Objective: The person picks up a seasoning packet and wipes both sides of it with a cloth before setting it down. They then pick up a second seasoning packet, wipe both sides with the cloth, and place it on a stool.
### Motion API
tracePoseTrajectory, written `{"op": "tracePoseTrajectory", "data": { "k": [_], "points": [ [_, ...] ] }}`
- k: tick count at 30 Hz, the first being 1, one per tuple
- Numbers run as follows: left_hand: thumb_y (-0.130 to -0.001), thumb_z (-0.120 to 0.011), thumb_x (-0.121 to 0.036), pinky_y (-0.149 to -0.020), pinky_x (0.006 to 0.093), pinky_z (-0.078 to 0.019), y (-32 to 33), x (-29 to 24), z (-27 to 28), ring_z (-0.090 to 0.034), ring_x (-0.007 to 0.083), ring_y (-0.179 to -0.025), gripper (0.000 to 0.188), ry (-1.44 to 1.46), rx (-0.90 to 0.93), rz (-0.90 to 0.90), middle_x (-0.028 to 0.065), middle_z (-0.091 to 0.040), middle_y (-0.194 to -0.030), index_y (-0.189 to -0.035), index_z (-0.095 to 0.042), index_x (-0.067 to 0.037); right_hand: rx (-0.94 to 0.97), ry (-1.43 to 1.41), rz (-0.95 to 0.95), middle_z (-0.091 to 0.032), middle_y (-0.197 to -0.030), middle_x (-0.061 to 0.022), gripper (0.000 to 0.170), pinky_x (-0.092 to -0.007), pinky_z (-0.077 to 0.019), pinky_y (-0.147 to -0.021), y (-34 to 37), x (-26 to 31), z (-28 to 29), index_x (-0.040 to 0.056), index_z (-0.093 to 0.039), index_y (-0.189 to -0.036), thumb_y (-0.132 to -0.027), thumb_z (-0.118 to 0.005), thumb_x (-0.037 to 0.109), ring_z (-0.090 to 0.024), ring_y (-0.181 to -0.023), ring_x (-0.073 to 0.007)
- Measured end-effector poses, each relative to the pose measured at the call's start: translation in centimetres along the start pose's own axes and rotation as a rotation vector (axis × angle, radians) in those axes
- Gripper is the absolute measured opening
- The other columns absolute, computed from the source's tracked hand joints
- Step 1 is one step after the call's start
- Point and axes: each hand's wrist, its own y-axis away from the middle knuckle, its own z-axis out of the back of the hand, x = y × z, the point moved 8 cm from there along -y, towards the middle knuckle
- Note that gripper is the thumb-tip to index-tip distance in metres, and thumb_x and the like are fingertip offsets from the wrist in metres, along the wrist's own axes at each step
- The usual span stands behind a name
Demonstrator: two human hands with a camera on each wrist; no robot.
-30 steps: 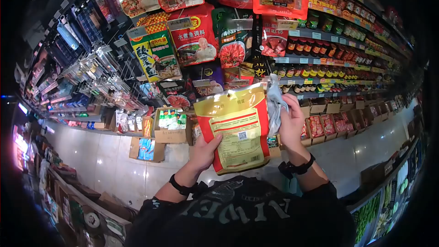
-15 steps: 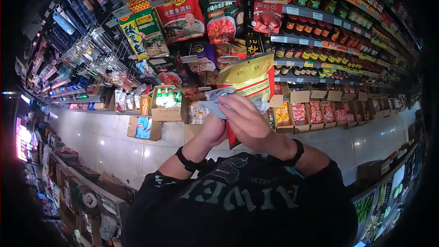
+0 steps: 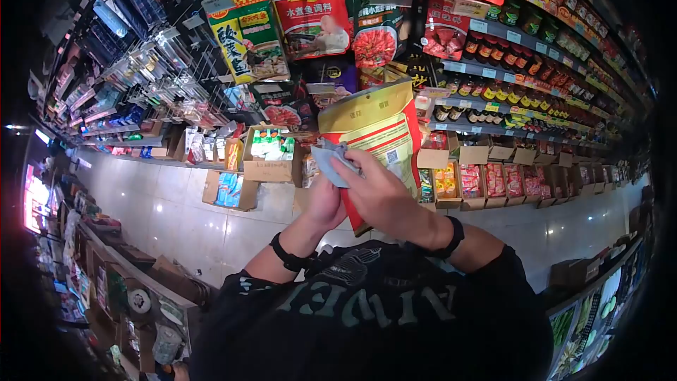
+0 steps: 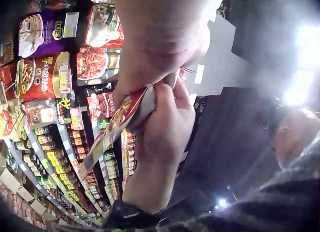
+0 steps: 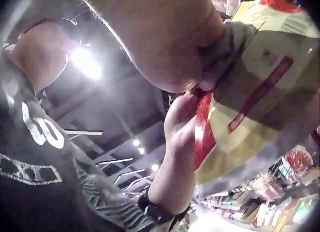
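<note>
A red and gold food pouch point(image 3: 367, 116) is held upright in front of the chest, its printed side with a small code square facing me. My left hand point(image 3: 325, 202) grips the pouch by its left edge, partly hidden behind my right hand. My right hand point(image 3: 384, 196) reaches across the pouch's front and pinches a folded grey cloth point(image 3: 328, 162) at that left edge. From the left wrist, the pouch point(image 4: 122, 117) appears nearly edge-on between the two hands. In the right wrist view, the pouch's red side edge point(image 5: 202, 132) runs down beside my left hand point(image 5: 180, 124).
Seasoning pouches such as a red one point(image 3: 314, 17) and a green and yellow one point(image 3: 250, 39) hang on the rack ahead. Shelves of jars point(image 3: 497, 56) extend right. Cardboard boxes point(image 3: 271, 171) of packets line the rack's foot above the tiled floor point(image 3: 183, 204).
My right hand has carried the cloth from the pouch's right side across to its left edge. The pouch has tilted and shifted slightly right, and over the last half second the cloth has moved little.
</note>
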Motion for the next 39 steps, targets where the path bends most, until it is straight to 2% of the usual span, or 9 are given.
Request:
{"op": "tracePoseTrajectory", "data": {
  "k": [6,10,14,19,25,29,30,33,39],
  "points": [
    [-0.108,-0.024,-0.053,-0.117,0.0455,-0.0376,2.1,-5.5,-1.0,-0.046,0.0292,-0.140,0.065,0.030,0.131,-0.004,0.0151,-0.044,-0.152,-0.155,-0.030,-0.007,-0.147,0.280,-0.157,-0.058,-0.116,-0.0198,0.045,-0.0441,-0.0527,-0.087,-2.7,-6.9,1.4,0.0014,-0.063,-0.125,-0.081,-0.062,-0.004,-0.062,-0.104,-0.0378],
    [-0.108,-0.028,-0.055,-0.114,0.0458,-0.0400,1.2,-6.6,3.0,-0.052,0.0273,-0.134,0.065,-0.058,0.037,-0.127,0.0140,-0.049,-0.148,-0.151,-0.036,-0.008,-0.019,-0.098,-0.028,-0.060,-0.114,-0.0191,0.046,-0.0400,-0.0543,-0.084,-2.5,-0.7,-6.5,-0.0001,-0.065,-0.123,-0.079,-0.060,-0.008,-0.065,-0.097,-0.0358],
    [-0.107,-0.028,-0.057,-0.115,0.0478,-0.0395,2.5,-8.7,4.7,-0.050,0.0297,-0.136,0.068,0.167,0.091,0.047,0.0152,-0.046,-0.151,-0.152,-0.036,-0.006,0.000,-0.046,0.047,-0.061,-0.113,-0.0190,0.046,-0.0393,-0.0544,-0.084,-3.0,1.1,-7.5,0.0006,-0.067,-0.120,-0.076,-0.061,-0.010,-0.064,-0.097,-0.0353],
    [-0.108,-0.028,-0.054,-0.117,0.0494,-0.0367,3.8,-12.0,4.6,-0.041,0.0331,-0.144,0.068,0.237,0.225,0.038,0.0169,-0.040,-0.156,-0.156,-0.029,-0.006,-0.162,0.131,-0.333,-0.058,-0.122,-0.0209,0.039,-0.0384,-0.0530,-0.089,-2.6,-5.9,-4.4,-0.0037,-0.065,-0.122,-0.084,-0.061,-0.007,-0.063,-0.106,-0.0328],
    [-0.109,-0.031,-0.050,-0.116,0.0533,-0.0381,3.7,-14.5,5.5,-0.043,0.0355,-0.142,0.063,0.449,0.371,0.103,0.0179,-0.040,-0.156,-0.155,-0.030,-0.008,-0.296,-0.267,-0.357,-0.058,-0.124,-0.0150,0.039,-0.0338,-0.0495,-0.095,0.3,-5.1,-7.5,-0.0069,-0.065,-0.121,-0.085,-0.054,-0.014,-0.060,-0.115,-0.0261],
    [-0.109,-0.032,-0.047,-0.115,0.0532,-0.0392,4.0,-15.5,5.0,-0.044,0.0358,-0.141,0.060,0.491,0.364,0.098,0.0185,-0.041,-0.155,-0.155,-0.031,-0.007,-0.417,-1.319,-0.910,-0.063,-0.130,-0.0138,0.037,-0.0368,-0.0478,-0.106,3.8,-10.4,-9.7,-0.0025,-0.054,-0.137,-0.103,-0.050,0.012,-0.063,-0.119,-0.0229],
    [-0.109,-0.032,-0.047,-0.116,0.0527,-0.0388,3.7,-15.4,5.0,-0.044,0.0356,-0.141,0.061,0.487,0.349,0.094,0.0183,-0.041,-0.155,-0.155,-0.030,-0.007,-0.508,-1.256,-0.938,-0.064,-0.131,-0.0142,0.044,-0.0386,-0.0507,-0.104,3.7,-10.4,-9.3,-0.0011,-0.050,-0.140,-0.108,-0.044,0.027,-0.065,-0.117,-0.0210],
    [-0.109,-0.034,-0.047,-0.116,0.0513,-0.0378,2.5,-14.9,4.4,-0.043,0.0350,-0.142,0.062,0.472,0.334,0.088,0.0182,-0.041,-0.155,-0.155,-0.029,-0.005,-0.253,-1.370,-0.945,-0.064,-0.132,-0.0134,0.043,-0.0363,-0.0520,-0.101,4.2,-8.5,-9.5,-0.0011,-0.051,-0.139,-0.107,-0.044,0.027,-0.065,-0.117,-0.0204],
    [-0.109,-0.035,-0.038,-0.115,0.0531,-0.0394,1.4,-12.2,1.9,-0.046,0.0376,-0.139,0.057,0.442,0.373,0.063,0.0209,-0.042,-0.153,-0.153,-0.031,-0.002,-0.202,-1.180,-0.941,-0.068,-0.124,-0.0114,0.040,-0.0323,-0.0523,-0.096,3.8,-6.8,-5.6,-0.0008,-0.057,-0.134,-0.096,-0.063,0.008,-0.067,-0.110,-0.0177]
  ]
}}
